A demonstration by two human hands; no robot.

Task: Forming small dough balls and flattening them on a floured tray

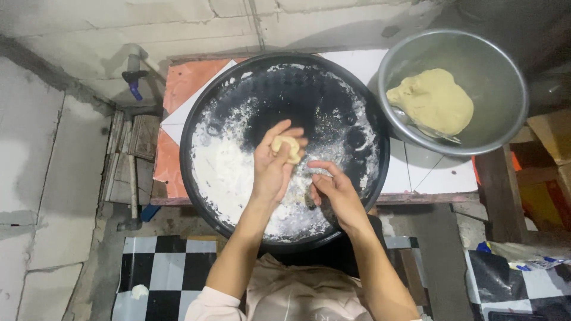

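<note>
Nearest the camera: checkered black-and-white floor (172,267) and the person's pale shirt (297,294), both forearms reaching up and forward over the pan. Left hand (272,163) raised, palm cupped, fingers curled around a small dough ball (286,147), pale yellow, smooth, roundish; grip is closed on it, ball held above the middle of the pan. Right hand (334,191) lower and just beside the left wrist, fingers bent inward, tips pinched loosely together; holding nothing I can make out, a narrow gap at most. Under both hands a big round dark pan (196,113), shallow, black, dusted with white flour (223,172), thick and patchy on the left and near side. Pan sits on a tiled table (184,89), orange and white squares. Farther right, touching the pan rim, a shiny metal bowl (505,65) with a large soft dough lump (431,100), same pale yellow. Behind, a rough grey concrete wall (148,30).
</note>
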